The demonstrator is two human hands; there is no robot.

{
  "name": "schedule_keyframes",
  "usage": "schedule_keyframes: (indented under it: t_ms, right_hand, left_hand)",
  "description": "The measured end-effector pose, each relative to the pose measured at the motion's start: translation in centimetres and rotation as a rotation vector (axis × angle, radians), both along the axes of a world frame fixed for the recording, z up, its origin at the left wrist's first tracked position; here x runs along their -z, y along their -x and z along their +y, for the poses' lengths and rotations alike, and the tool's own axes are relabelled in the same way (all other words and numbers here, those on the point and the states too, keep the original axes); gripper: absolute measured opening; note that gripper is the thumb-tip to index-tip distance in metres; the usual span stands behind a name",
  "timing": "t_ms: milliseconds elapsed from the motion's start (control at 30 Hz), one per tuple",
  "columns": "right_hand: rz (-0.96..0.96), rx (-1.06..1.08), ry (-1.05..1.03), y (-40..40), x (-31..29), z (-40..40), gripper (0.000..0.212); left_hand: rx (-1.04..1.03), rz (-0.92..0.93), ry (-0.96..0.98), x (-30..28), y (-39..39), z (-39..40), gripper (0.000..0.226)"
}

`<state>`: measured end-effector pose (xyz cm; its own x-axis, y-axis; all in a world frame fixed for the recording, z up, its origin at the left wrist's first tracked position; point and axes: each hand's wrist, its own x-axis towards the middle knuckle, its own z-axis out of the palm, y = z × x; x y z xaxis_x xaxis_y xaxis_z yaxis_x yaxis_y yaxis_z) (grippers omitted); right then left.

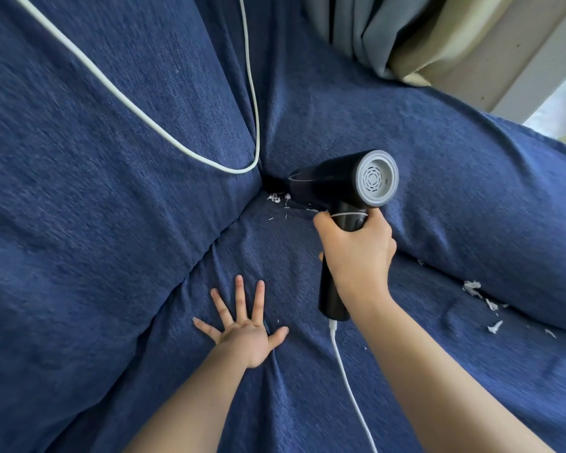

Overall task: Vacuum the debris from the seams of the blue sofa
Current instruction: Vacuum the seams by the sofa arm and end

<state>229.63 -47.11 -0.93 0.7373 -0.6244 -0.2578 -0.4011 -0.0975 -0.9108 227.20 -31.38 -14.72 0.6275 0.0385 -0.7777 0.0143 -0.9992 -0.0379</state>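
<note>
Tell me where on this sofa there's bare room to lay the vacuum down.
Bare seat fabric lies between the left hand and the white cord. It is crowded at the corner seam by the vacuum, and paper scraps litter the right seam.

Two bare arms and two bare hands, unclothed from the lower edge of the view to the fingertips.

Left forearm (190,403) and right forearm (438,387) uncovered along all the length in view, smooth, slender, stretched long and broadened toward the bottom edge by the wide lens. Left hand (242,338) seen from the back: narrow wrist, five slim fingers, faint knuckle creases, nails short as far as can be made out. Right hand (356,253) also seen from the back, rounder in outline, tendons faintly marked. Thin pale line just past its knuckles; whether worn or not, cannot tell.
</note>
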Motion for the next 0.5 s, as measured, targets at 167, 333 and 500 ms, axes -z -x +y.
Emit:
schedule_keyframes:
  t_ms: [167, 333, 500]
  right_hand:
    - [0.006, 0.02, 0.022, 1.5, -0.2, -1.0, 0.022]
    - [0.018, 0.037, 0.04, 3.1, 0.0, -1.8, 0.019]
    - [-0.012, 0.03, 0.028, 3.7, -0.3, -1.9, 0.019]
  left_hand:
    - [0.002, -0.008, 0.008, 0.0, 0.1, 0.2, 0.095]
    - [-0.012, -0.011, 0.004, 0.0, 0.1, 0.1, 0.095]
    - [-0.013, -0.022, 0.002, 0.2, 0.2, 0.0, 0.094]
